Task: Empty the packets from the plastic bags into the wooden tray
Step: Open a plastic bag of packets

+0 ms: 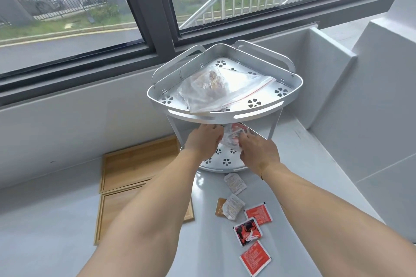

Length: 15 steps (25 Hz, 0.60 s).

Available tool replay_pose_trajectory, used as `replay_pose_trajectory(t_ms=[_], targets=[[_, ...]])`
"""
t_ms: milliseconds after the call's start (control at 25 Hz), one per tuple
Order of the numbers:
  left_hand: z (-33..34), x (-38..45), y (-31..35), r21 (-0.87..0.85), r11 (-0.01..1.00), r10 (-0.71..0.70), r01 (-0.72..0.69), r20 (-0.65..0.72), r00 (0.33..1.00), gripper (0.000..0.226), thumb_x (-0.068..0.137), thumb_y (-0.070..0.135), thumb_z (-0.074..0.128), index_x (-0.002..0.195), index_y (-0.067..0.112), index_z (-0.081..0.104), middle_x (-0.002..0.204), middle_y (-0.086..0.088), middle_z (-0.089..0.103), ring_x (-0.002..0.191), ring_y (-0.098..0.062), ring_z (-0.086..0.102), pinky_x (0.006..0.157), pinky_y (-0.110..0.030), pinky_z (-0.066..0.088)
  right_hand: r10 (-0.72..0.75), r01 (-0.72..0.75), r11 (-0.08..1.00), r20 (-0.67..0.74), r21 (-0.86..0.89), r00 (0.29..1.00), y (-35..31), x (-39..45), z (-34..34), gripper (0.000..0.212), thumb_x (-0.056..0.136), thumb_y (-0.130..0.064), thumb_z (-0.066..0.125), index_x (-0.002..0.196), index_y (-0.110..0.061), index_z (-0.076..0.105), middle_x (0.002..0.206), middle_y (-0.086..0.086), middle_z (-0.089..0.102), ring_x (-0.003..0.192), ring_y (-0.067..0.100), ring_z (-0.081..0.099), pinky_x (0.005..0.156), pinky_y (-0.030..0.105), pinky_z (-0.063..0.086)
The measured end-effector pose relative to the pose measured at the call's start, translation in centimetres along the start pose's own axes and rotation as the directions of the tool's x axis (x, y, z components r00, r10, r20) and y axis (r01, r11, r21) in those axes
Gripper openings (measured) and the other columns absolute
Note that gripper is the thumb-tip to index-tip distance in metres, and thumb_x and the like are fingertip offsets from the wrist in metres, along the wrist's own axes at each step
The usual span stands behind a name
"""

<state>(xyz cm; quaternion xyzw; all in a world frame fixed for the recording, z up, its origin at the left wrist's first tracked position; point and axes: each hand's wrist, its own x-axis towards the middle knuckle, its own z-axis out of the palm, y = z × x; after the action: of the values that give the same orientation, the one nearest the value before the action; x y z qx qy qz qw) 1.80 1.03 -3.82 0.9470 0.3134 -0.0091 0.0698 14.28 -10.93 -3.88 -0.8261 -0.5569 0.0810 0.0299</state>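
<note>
Both hands, left (203, 141) and right (256, 149), grip a bag (231, 138) of packets under the rack's top shelf (225, 116).
Fetching step; next, carry it left and tip it over the tray (135, 162).

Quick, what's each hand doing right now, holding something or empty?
Left hand: fingers grip the plastic bag of packets under the rack's top shelf.
Right hand: fingers grip the same bag from the other side.

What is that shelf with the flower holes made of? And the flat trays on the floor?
The corner shelf looks like metal with a matte silver finish: thin, stiff walls and punched flower holes. The wooden trays look like light wood, maybe bamboo, smooth-finished; a faint grain shows on the raised rim.
</note>
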Motion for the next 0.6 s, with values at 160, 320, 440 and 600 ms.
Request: replay_pose_trajectory(t_ms=[160,320,440,600], targets=[[-0.9,-1.1,0.4,-0.031,1.000,0.003,-0.002,0.017,1.000,0.012,0.098,0.013,0.044,0.107,0.016,0.052,0.115,-0.002,0.054,0.106,-0.024,0.049,0.072,-0.033,0.040,0.066,-0.067,0.996,0.018,0.058,0.998,0.0,-1.0,-1.5,0.028,0.090,-0.012,0.048,0.116,-0.022,0.054,0.117,0.000,0.064,0.107,0.028,0.060,0.070,0.032,0.038],[-2.6,-3.8,0.6,-0.125,0.992,-0.025,0.020,-0.034,0.999,0.011,0.095,0.011,0.046,0.102,0.016,0.051,0.107,-0.005,0.056,0.092,-0.027,0.053,0.063,-0.033,0.043,0.138,-0.136,0.980,-0.004,0.143,0.990,-0.7,-2.9,-4.1,0.026,0.087,-0.010,0.046,0.107,-0.021,0.058,0.109,0.005,0.066,0.094,0.030,0.061,0.070,0.032,0.046],[-4.3,-6.8,1.1,-0.173,0.984,-0.061,0.041,-0.110,0.992,0.016,0.092,0.007,0.049,0.104,0.016,0.054,0.107,-0.006,0.060,0.084,-0.027,0.053,0.062,-0.033,0.043,0.135,-0.117,0.965,-0.062,0.237,0.989,-1.8,-4.9,-5.5,0.026,0.086,-0.013,0.048,0.106,-0.023,0.061,0.110,0.006,0.068,0.093,0.033,0.062,0.074,0.033,0.050],[-5.6,-11.7,0.7,-0.287,0.956,-0.114,0.060,-0.176,0.978,0.015,0.095,0.012,0.050,0.107,0.020,0.053,0.111,-0.001,0.059,0.098,-0.027,0.058,0.079,-0.045,0.052,0.154,-0.084,0.874,-0.108,0.478,0.982,-3.2,-7.7,-6.9,0.015,0.086,-0.022,0.058,0.097,-0.028,0.067,0.105,0.000,0.071,0.095,0.027,0.063,0.079,0.034,0.051]])
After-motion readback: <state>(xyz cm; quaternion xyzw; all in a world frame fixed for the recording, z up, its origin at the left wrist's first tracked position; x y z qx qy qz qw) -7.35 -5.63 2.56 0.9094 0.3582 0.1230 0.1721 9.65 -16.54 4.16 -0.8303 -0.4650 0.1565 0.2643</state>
